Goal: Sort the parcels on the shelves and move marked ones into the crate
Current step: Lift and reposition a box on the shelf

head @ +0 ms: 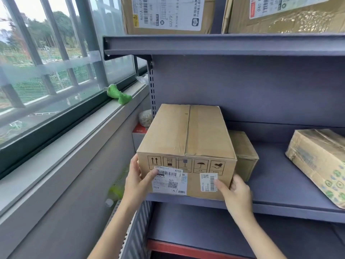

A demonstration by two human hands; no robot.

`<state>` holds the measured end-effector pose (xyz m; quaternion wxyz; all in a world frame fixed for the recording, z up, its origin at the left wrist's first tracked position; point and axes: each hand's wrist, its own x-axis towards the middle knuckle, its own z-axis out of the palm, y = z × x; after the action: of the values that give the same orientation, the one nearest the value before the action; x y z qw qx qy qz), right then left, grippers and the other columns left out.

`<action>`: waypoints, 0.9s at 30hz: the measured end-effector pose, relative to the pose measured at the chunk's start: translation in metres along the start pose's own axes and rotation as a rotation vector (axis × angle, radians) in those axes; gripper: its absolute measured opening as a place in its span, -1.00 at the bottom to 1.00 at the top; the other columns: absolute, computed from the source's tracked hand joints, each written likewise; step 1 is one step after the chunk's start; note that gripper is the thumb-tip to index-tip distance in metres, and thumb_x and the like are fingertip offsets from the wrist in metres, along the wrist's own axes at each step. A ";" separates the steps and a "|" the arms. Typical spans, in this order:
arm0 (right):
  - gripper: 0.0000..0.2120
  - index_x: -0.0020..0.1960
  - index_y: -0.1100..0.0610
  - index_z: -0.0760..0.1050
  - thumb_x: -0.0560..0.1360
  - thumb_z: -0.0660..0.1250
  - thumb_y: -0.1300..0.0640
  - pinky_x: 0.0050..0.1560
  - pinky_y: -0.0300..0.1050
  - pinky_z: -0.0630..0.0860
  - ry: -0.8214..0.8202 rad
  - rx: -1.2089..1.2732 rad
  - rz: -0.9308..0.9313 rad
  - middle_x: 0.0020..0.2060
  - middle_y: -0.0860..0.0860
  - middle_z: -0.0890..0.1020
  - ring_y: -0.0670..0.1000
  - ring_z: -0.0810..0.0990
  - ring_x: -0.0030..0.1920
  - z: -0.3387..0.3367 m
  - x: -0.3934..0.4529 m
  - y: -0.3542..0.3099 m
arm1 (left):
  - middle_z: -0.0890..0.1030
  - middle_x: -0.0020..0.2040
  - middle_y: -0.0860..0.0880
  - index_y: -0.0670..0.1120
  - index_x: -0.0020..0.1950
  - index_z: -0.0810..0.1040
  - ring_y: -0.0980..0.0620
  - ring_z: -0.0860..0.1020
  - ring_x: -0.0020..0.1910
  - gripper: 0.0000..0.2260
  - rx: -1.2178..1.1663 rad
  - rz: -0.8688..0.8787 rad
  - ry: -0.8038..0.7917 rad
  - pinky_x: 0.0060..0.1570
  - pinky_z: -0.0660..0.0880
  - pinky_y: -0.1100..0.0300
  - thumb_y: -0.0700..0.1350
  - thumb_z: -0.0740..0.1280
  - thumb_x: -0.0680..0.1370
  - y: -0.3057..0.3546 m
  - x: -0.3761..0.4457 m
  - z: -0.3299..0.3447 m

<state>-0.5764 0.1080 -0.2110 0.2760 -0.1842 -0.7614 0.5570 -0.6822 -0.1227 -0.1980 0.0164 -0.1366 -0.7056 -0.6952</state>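
A brown cardboard parcel with handling symbols and two white barcode labels on its front sits at the left end of the grey middle shelf. My left hand grips its front left corner, thumb across the larger label. My right hand grips the front right corner, thumb on the small label and fingers round the side. No crate is in view.
A smaller box stands just behind and right of the parcel. A taped box lies at the shelf's right. Two labelled boxes fill the upper shelf. A window sill with a green object runs along the left.
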 end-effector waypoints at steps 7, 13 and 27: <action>-0.20 0.46 0.00 0.18 0.33 0.50 0.09 0.30 -0.22 0.19 0.145 -0.328 -0.288 0.32 -0.24 0.27 -0.24 0.22 0.31 -0.014 0.008 -0.044 | 0.21 0.42 0.12 -0.04 0.46 0.19 0.17 0.19 0.39 -0.18 0.599 0.373 0.001 0.34 0.10 0.38 -0.15 0.55 0.31 0.038 0.018 -0.009; -0.34 0.38 0.16 0.34 0.34 0.48 0.09 0.23 -0.65 -0.15 -0.111 -0.577 -0.494 0.39 -0.05 0.35 -0.20 0.18 0.35 -0.014 0.031 -0.062 | 0.46 0.32 -0.16 -0.26 0.27 0.46 -0.17 0.36 0.35 -0.42 0.914 0.548 -0.180 0.39 0.23 -0.07 -0.06 0.50 0.33 0.056 0.026 -0.002; -0.40 0.29 0.21 0.45 0.30 0.52 0.13 0.25 -0.64 -0.02 -0.006 -0.528 -0.488 0.31 0.05 0.47 -0.12 0.30 0.33 -0.010 0.023 -0.061 | 0.45 0.32 -0.16 -0.26 0.28 0.44 -0.18 0.35 0.35 -0.46 0.960 0.581 -0.171 0.39 0.22 -0.13 -0.08 0.48 0.39 0.055 0.022 -0.002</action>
<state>-0.5866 0.1100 -0.1460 0.3414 -0.0603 -0.9014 0.2595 -0.6915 -0.1209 -0.1398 0.2099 -0.3581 -0.8748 -0.2499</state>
